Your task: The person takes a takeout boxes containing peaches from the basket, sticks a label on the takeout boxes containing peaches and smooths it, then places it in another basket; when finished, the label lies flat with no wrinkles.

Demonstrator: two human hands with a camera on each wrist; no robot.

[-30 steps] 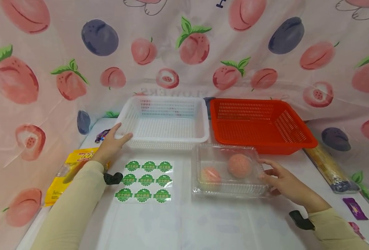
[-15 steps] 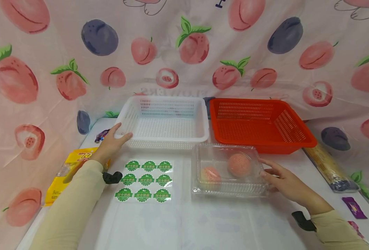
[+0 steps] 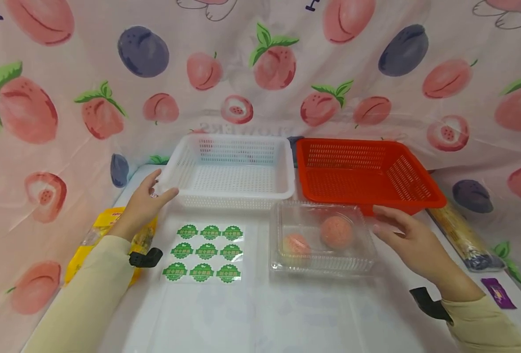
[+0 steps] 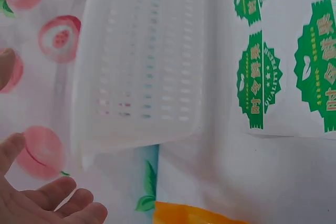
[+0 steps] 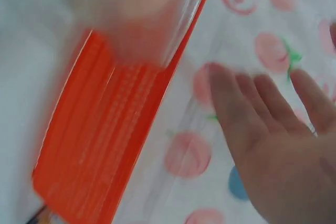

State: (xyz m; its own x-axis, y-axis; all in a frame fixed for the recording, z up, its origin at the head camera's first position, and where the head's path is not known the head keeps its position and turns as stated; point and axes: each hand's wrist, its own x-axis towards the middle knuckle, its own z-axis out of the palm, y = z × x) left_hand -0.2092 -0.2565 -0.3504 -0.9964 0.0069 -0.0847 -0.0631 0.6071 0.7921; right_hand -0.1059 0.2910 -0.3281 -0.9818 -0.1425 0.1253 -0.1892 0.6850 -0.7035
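Note:
My left hand (image 3: 143, 203), fingers spread and holding nothing, is just off the near left corner of the white basket (image 3: 225, 200); the left wrist view has the basket's slotted side (image 4: 142, 66) beside my fingers. A clear plastic clamshell box (image 3: 304, 267) with two round pink fruits, one of them the pink fruit (image 3: 336, 232) on the right, stands in front of the baskets. To the right of that box is my right hand (image 3: 412, 247), its fingers loosely bent and apart from it. The right wrist view shows the same hand (image 5: 273, 135) with nothing in it.
A red basket (image 3: 419, 196) stands at the back right. Round green stickers on a sheet (image 3: 206, 251) lie in front of the white basket. Left of them is a yellow packet (image 3: 75, 262). A long bundle in clear wrap (image 3: 468, 240) and a purple wrapper (image 3: 499, 293) lie far right.
My right hand has let go of the clamshell box's right side and moved right, away from it. My left hand has come off the white basket's corner, moving left.

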